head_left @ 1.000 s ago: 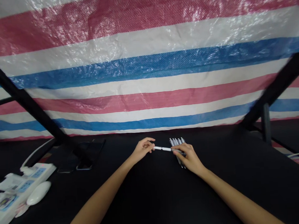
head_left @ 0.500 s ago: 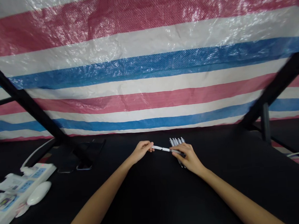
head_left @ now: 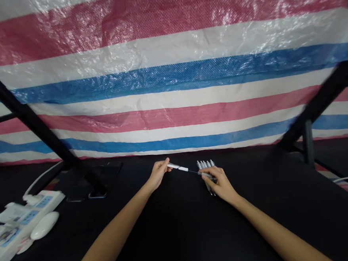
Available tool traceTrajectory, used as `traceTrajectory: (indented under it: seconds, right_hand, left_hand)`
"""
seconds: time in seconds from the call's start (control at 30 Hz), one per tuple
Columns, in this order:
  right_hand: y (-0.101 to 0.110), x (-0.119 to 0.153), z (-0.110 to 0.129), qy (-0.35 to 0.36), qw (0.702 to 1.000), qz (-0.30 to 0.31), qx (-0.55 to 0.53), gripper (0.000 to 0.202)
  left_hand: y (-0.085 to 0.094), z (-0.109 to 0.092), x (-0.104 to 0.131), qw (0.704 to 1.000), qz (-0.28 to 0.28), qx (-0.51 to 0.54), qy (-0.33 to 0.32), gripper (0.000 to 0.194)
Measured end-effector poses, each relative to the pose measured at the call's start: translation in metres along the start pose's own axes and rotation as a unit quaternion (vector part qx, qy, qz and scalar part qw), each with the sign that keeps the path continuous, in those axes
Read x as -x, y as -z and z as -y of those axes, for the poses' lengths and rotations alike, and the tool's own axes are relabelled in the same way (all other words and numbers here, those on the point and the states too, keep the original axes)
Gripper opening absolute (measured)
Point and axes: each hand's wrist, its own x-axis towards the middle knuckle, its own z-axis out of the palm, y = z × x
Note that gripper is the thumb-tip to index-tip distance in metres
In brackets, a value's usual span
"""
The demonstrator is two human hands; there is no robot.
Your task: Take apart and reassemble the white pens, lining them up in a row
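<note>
Between my hands a pen is parted into two pieces. My left hand [head_left: 159,174] pinches the white upper barrel [head_left: 179,168], which slants down to the right. Pinched in my right hand [head_left: 217,180] is the clear lower part [head_left: 206,174], mostly hidden by the fingers. A thin dark refill [head_left: 192,171] spans the gap between the two pieces. Several pens [head_left: 206,164] lie side by side on the black table [head_left: 180,225], partly under my right hand; their upper ends show beyond it and some tips below it.
At the left are a white power strip [head_left: 27,220] with plugs, a white mouse-shaped object [head_left: 45,225] and a dark flat object [head_left: 98,175]. Black metal bars [head_left: 47,133] slant at both sides. A striped plastic sheet [head_left: 173,116] hangs behind the table.
My left hand has moved left and slightly up with the white barrel, drawing it away from the lower part, so the refill now shows. My right hand has hardly moved.
</note>
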Motion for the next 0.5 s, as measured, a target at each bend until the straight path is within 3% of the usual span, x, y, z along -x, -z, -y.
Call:
traceTrajectory:
  seconds: [0.3,0.5]
  right_hand:
    - [0.0,-0.0004,-0.004,-0.026,0.999,-0.021,-0.002,0.024]
    - [0.0012,-0.0008,-0.0029,-0.026,0.999,-0.021,-0.006,0.025]
  left_hand:
    - [0.0028,-0.0063,-0.0025,0.993,-0.054,0.097,0.043,0.042]
    - [0.0044,-0.0052,-0.0038,0.993,-0.051,0.092,0.046,0.038]
